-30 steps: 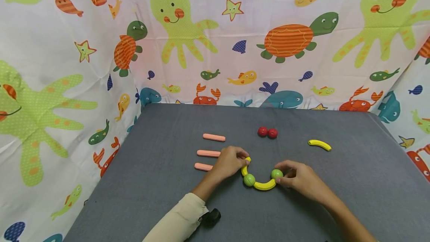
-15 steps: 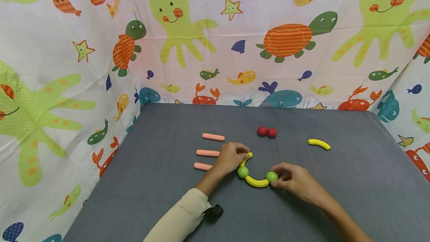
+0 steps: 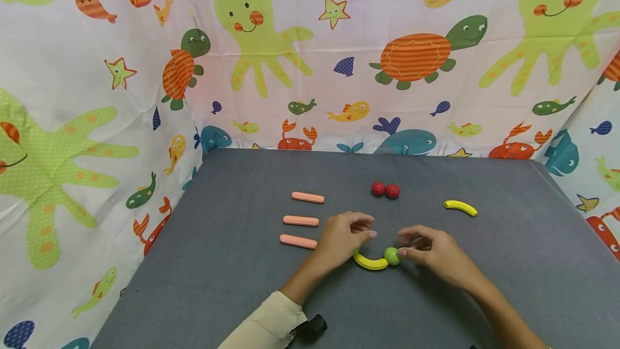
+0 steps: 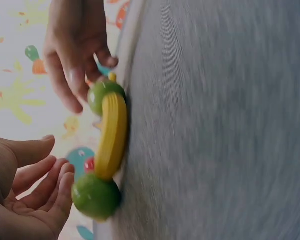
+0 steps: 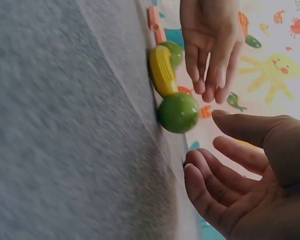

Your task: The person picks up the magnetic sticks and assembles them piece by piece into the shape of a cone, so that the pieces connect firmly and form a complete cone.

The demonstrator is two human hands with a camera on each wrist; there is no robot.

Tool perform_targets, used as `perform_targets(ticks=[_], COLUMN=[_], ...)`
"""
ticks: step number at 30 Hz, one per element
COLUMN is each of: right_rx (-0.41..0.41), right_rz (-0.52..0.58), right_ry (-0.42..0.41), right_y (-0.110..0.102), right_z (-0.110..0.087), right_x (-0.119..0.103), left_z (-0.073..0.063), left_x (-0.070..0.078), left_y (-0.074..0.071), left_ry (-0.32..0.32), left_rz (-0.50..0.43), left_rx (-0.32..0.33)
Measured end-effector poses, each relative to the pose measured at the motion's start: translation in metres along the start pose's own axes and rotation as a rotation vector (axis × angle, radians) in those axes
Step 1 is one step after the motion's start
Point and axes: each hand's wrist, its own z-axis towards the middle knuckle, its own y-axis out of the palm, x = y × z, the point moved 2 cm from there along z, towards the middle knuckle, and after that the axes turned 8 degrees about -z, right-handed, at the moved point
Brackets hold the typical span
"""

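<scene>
A curved yellow piece [image 3: 371, 262] lies on the table with a green ball [image 3: 392, 256] at its right end and another green ball [image 4: 96, 196] at its left end. My left hand [image 3: 345, 240] hovers over the left end, its loosely bent fingers holding nothing, and hides most of that ball in the head view. The other curved yellow piece beyond it is hidden behind the hand. My right hand [image 3: 438, 255] is just right of the right-hand ball, thumb and fingers apart. Both wrist views show a gap between each hand's thumb and fingers.
Several items lie on the grey table [image 3: 232, 263]. Three pink sticks [image 3: 301, 221] lie left of the hands, two red balls [image 3: 385, 190] sit side by side farther back, and a single curved yellow piece [image 3: 460, 208] is at right. A printed cloth [image 3: 300, 58] stands behind.
The joined yellow pieces and green balls shifted left, with both hands on them. Then both hands let go; the left moved slightly right and nearer, over the left end, and the right drew back rightward.
</scene>
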Motion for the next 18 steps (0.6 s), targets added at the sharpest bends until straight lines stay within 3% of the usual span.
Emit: perform_targets(ticks=[11, 18], right_rx=[0.203, 0.344], right_rz=[-0.058, -0.101], right_ry=[-0.039, -0.061], right_y=[-0.026, -0.041], right_z=[0.003, 0.002], right_x=[0.007, 0.013], left_z=[-0.014, -0.016], left_x=[0.009, 0.007], left_y=[0.024, 0.033], left_ry=[-0.101, -0.092], left_rz=[-0.098, -0.073], left_rx=[-0.096, -0.124])
